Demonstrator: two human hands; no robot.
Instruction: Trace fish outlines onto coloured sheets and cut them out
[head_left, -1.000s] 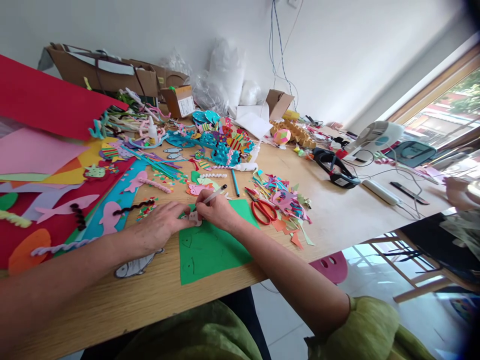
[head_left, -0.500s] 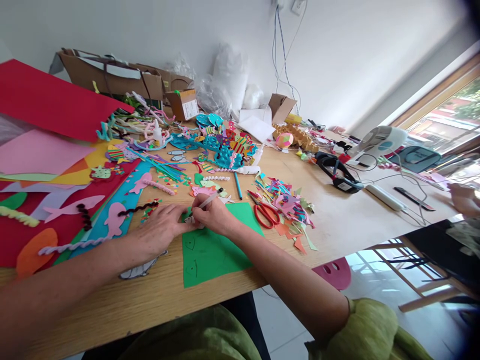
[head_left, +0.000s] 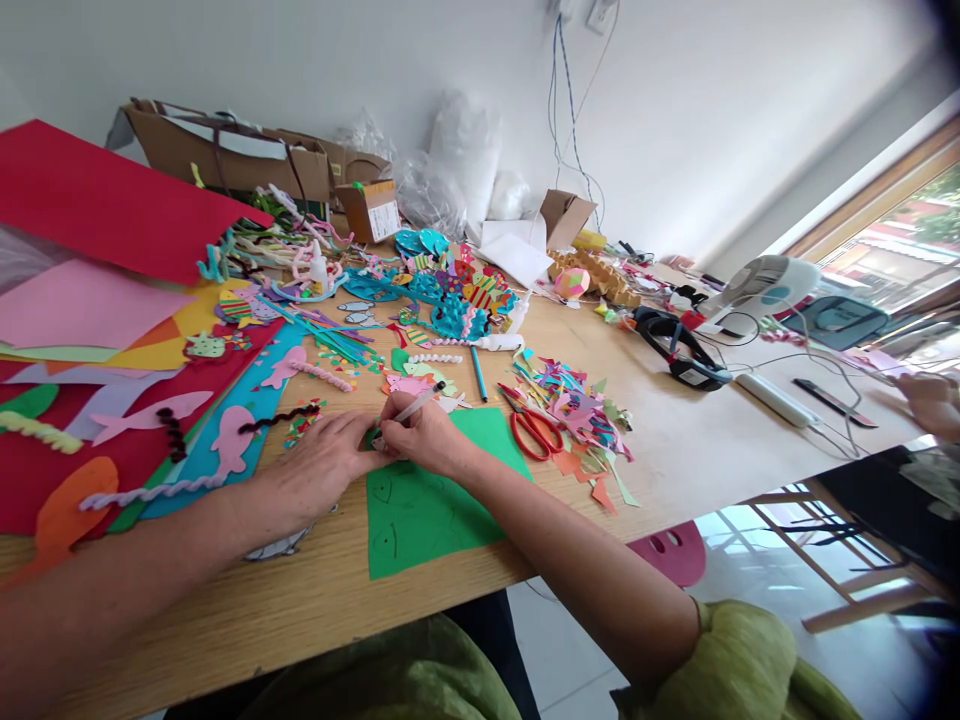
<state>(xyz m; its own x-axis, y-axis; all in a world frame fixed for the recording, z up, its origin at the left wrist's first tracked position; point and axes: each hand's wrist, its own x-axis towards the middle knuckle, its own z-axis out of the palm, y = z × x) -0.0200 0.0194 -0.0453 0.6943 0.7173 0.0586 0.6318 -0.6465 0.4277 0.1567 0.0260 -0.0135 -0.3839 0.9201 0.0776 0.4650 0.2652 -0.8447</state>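
My right hand (head_left: 424, 435) grips a white pen (head_left: 414, 404) with a dark cap, its tip down at the far left corner of a green paper sheet (head_left: 435, 500). My left hand (head_left: 319, 465) lies flat beside it, fingers stretched out and pressing a small pale paper cutout, mostly hidden under the fingers, onto the green sheet. Small pen outlines show on the green paper. A grey-white paper fish (head_left: 281, 543) peeks out under my left forearm.
Red-handled scissors (head_left: 532, 428) and a pile of coloured paper scraps (head_left: 574, 400) lie right of the green sheet. Coloured sheets, paper fish and pipe cleaners cover the left. Cardboard boxes (head_left: 232, 160) stand at the back. Another person's hand (head_left: 930, 400) is at the far right.
The pen has tilted lower and my right hand has slid slightly left over the cutout. The view has shifted down a little. My left hand stays pressing in place.
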